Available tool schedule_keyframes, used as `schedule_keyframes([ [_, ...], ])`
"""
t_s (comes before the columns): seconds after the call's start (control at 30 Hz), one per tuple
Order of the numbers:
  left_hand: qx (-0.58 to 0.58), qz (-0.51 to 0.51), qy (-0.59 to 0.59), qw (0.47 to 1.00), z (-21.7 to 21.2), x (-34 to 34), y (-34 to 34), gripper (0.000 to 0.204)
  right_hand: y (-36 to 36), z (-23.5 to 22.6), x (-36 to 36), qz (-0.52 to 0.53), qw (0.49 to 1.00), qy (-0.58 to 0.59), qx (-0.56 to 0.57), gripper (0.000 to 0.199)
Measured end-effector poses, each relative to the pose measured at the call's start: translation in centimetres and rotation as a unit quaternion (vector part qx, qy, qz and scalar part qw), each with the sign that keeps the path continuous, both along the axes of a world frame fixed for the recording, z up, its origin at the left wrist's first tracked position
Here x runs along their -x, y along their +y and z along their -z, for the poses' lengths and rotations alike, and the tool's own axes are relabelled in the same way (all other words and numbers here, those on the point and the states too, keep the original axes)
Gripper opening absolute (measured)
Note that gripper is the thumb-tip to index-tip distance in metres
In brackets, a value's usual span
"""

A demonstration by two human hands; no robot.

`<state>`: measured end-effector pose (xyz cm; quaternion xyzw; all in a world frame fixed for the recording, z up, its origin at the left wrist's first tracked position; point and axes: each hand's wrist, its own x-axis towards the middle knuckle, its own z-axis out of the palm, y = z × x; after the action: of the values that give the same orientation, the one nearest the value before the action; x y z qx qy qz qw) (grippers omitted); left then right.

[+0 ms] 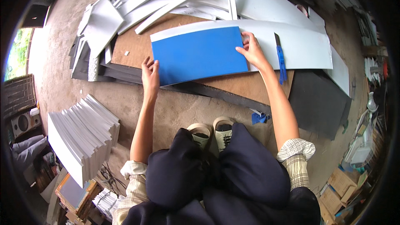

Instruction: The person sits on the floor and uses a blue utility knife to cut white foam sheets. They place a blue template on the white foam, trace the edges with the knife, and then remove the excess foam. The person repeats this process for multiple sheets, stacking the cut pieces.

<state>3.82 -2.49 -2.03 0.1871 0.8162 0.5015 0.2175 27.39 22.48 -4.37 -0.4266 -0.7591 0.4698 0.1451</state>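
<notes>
A rectangular blue board [200, 56] lies over a long white foam sheet [298, 46] and a brown board [137, 48]. At its left edge is my left hand [151, 75], fingers curled with the thumb against the board's lower left side. My right hand [252, 50] grips the board's right edge near the upper corner, thumb on the near side and fingers bent behind. To the right of that hand, a blue utility knife [281, 62] with a dark blade rests across the white sheet, its handle toward me.
White foam offcuts [102, 25] are heaped at the far left. Black sheets [316, 100] lie under the brown board. A tall stack of white sheets [83, 137] stands on the floor at left. A blue scrap [260, 118] lies near my shoes [223, 131]. Cardboard boxes [339, 189] sit at lower right.
</notes>
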Motion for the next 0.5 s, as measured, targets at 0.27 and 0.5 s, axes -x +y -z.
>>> schedule_keyframes([
  [0.27,-0.024,0.023,-0.229,0.973,-2.5,2.3,1.5,0.042,0.4,0.1,-0.8,0.008,1.000,0.013,0.023,0.064],
  [0.5,-0.010,-0.017,-0.162,0.987,-3.1,6.1,-3.4,0.034,-6.1,-0.4,5.2,-0.001,1.000,0.026,-0.012,0.056],
])
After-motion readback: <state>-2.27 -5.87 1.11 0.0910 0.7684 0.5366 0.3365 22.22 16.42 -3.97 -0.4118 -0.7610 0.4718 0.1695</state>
